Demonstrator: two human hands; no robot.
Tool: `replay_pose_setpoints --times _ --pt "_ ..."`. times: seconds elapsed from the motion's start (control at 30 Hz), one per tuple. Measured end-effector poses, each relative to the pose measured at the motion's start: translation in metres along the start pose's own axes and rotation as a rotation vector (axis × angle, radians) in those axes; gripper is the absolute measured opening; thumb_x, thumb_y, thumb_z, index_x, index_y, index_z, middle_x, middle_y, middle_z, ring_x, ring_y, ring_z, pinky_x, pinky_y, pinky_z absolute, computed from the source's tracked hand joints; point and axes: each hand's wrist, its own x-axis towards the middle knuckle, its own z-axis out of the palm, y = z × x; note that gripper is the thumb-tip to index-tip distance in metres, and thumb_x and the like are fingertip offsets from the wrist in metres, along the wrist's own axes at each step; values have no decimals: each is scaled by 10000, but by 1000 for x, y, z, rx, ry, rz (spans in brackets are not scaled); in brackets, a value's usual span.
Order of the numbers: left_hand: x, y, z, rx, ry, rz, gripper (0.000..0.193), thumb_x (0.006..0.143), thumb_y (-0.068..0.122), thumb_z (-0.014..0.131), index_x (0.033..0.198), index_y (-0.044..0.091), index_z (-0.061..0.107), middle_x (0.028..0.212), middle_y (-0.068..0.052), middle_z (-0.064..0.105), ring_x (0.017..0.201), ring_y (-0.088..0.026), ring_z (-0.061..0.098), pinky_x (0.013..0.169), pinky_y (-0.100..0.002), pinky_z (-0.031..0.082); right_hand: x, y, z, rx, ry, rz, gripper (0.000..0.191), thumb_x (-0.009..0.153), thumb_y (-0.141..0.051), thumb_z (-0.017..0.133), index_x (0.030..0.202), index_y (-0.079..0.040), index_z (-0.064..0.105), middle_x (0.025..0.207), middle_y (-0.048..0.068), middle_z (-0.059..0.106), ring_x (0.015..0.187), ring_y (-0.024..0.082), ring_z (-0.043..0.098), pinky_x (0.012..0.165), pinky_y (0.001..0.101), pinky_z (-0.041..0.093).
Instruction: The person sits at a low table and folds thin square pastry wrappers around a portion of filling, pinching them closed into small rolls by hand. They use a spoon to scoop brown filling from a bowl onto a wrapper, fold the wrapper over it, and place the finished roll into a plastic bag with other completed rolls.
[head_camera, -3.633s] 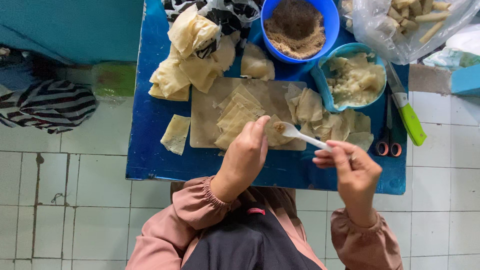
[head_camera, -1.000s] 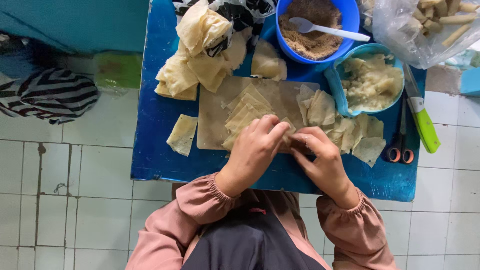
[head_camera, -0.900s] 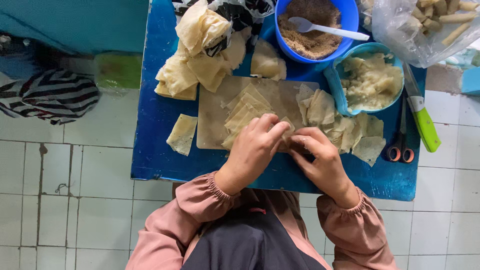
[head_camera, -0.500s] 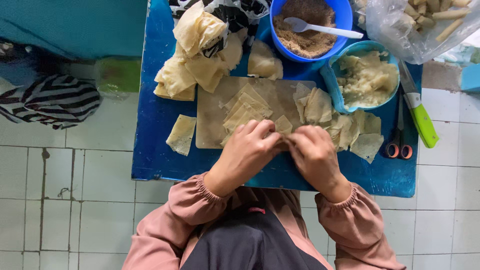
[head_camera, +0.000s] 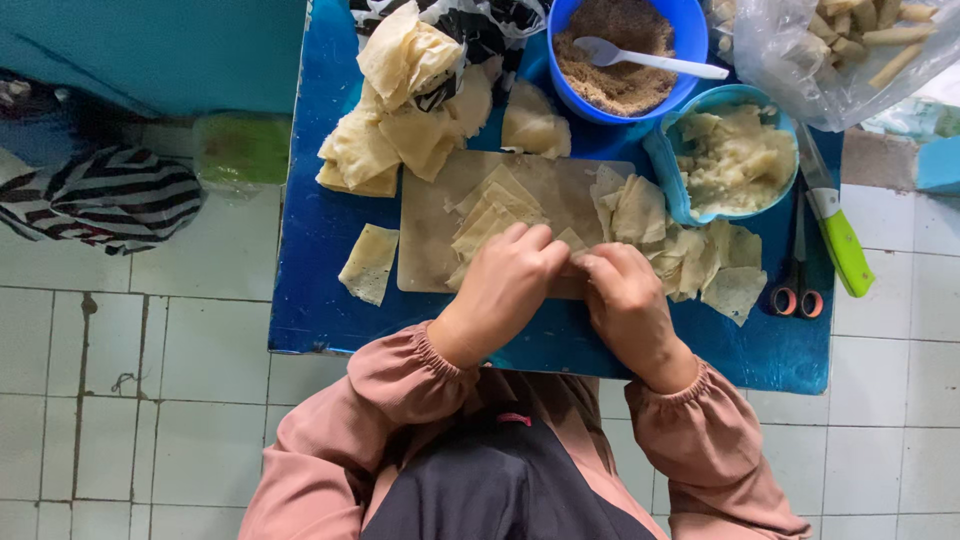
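My left hand (head_camera: 508, 285) and my right hand (head_camera: 626, 303) meet at the near edge of a pale cutting board (head_camera: 430, 240) on a small blue table (head_camera: 320, 290). Both hands have their fingers curled around one thin wrapper sheet (head_camera: 572, 240), which is mostly hidden under them. A stack of cut wrapper pieces (head_camera: 490, 212) lies on the board just beyond my left fingers. More wrapper pieces (head_camera: 700, 262) lie to the right of my right hand.
A blue bowl of brown filling (head_camera: 620, 70) with a white spoon (head_camera: 650, 62) stands at the back. A light-blue bowl of pale paste (head_camera: 735, 160), a green-handled knife (head_camera: 835, 225), scissors (head_camera: 797, 285), a plastic bag (head_camera: 840, 50) and piled wrappers (head_camera: 390, 130) surround the board.
3.6 s ago my right hand held the white spoon over the board. The spoon now rests in the blue bowl, and both hands have closed in on the wrapper, folding it.
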Motion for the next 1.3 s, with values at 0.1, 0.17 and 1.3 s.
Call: replay_pose_setpoints --times 0.1,0.17,1.3 --pt "-1 -3 -8 62 -8 100 57 834 118 635 888 101 624 941 -68 599 950 -278 617 787 -399 511 1 2 -5 -67 -35 -98 263 808 -2 718 1064 -1 659 1055 141 656 976 364 639 842 463 507" --pt "-2 -4 -11 74 -24 106 64 837 114 626 896 91 626 956 -68 592 970 -276 615 797 -390 508 4 2 -6 -61 -47 -91 234 820 -27 737 1040 -5 658 1030 134 652 954 361 634 828 461 497" --pt "-19 20 -8 276 82 115 125 865 177 628 967 105 639 958 -40 606 967 -217 597 839 -353 444 -11 -19 -2 -127 7 47 182 892 -61 699 1065 -21 663 1030 128 641 971 344 626 857 451 475"
